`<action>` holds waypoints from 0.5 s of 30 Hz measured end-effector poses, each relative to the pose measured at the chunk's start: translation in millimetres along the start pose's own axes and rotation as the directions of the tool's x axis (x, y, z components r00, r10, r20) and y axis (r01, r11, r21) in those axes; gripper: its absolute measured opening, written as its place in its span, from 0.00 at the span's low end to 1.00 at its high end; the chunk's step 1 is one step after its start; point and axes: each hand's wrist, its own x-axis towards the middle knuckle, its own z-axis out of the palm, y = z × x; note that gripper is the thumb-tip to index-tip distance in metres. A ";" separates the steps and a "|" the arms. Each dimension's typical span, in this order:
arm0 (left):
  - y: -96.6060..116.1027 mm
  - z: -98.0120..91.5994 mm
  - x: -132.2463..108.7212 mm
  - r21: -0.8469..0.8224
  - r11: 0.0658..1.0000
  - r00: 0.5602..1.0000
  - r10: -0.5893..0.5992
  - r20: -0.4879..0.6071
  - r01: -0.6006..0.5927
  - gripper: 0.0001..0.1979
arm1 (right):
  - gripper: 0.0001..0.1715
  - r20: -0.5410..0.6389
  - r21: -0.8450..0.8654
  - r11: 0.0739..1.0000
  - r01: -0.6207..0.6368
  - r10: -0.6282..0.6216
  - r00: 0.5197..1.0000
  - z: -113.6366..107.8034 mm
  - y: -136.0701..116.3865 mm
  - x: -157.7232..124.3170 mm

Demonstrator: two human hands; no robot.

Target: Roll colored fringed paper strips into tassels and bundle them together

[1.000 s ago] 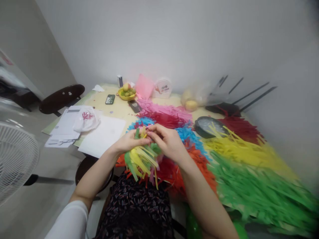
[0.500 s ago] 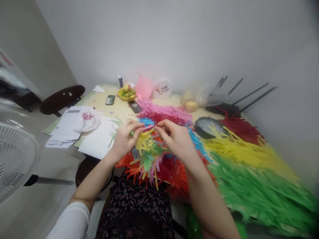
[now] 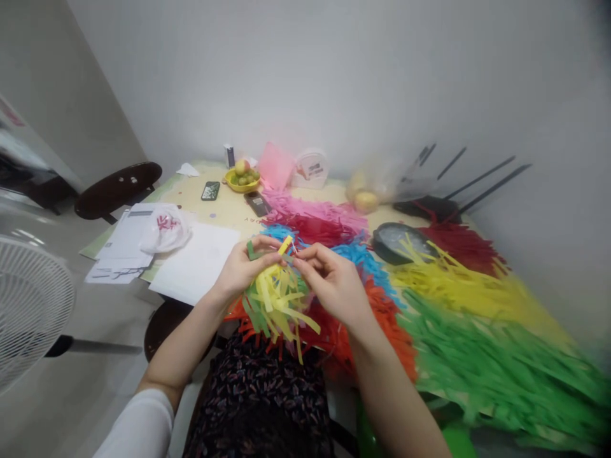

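Observation:
My left hand (image 3: 242, 267) is closed in a pinch on a tassel of yellow and green paper strips (image 3: 277, 294); the strips hang below the fingers and a folded yellow end sticks up. Close beside it, my right hand (image 3: 337, 280) pinches at the tip of a thin white string (image 3: 294, 247) near the tassel's top. The exact grip of the fingertips is too small to make out. Under both hands lie fringed paper strips: orange (image 3: 389, 331), blue (image 3: 367, 262) and dark red (image 3: 329, 230).
Green fringe (image 3: 501, 362), yellow fringe (image 3: 449, 286) and a dark round dish (image 3: 401, 243) lie on the right. White paper (image 3: 195, 264), a plastic bag (image 3: 165, 229), two phones (image 3: 210, 191) and a fruit bowl (image 3: 242, 181) are left and behind. A fan (image 3: 33, 312) stands left.
The mixed-colour strips have shifted; yellow and green strips now hang fuller below my left hand. The pink piece between my fingers is replaced by a yellow folded end. My right hand moved slightly down.

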 end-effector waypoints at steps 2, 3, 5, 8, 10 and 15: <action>1.1 2.3 -0.7 -0.007 1.000 1.000 0.003 -0.003 -0.003 0.13 | 0.12 0.002 0.003 1.000 -0.008 0.008 1.000 0.3 -2.3 0.0; 1.3 2.9 -0.9 -0.011 1.000 1.000 0.002 -0.004 -0.002 0.14 | 0.12 0.004 0.008 1.000 -0.014 0.014 1.000 -0.1 -3.4 -0.2; 1.1 3.1 -1.1 -0.021 1.000 1.000 -0.005 -0.001 0.005 0.14 | 0.12 0.009 0.020 0.999 -0.026 0.026 1.000 -1.5 -5.0 -1.0; 0.2 2.1 -1.3 -0.020 1.000 1.000 -0.023 0.006 0.023 0.15 | 0.13 0.020 0.033 0.999 -0.042 0.042 0.999 -3.2 -6.3 -2.1; -0.3 2.0 -1.3 -0.012 1.000 1.000 -0.028 0.008 0.028 0.16 | 0.13 0.026 0.034 0.998 -0.047 0.046 0.999 -3.6 -6.8 -2.1; 0.7 3.6 -0.7 0.072 0.997 0.999 0.035 0.005 -0.036 0.14 | 0.12 0.041 0.054 0.997 -0.053 0.051 0.998 -4.8 -8.6 -0.5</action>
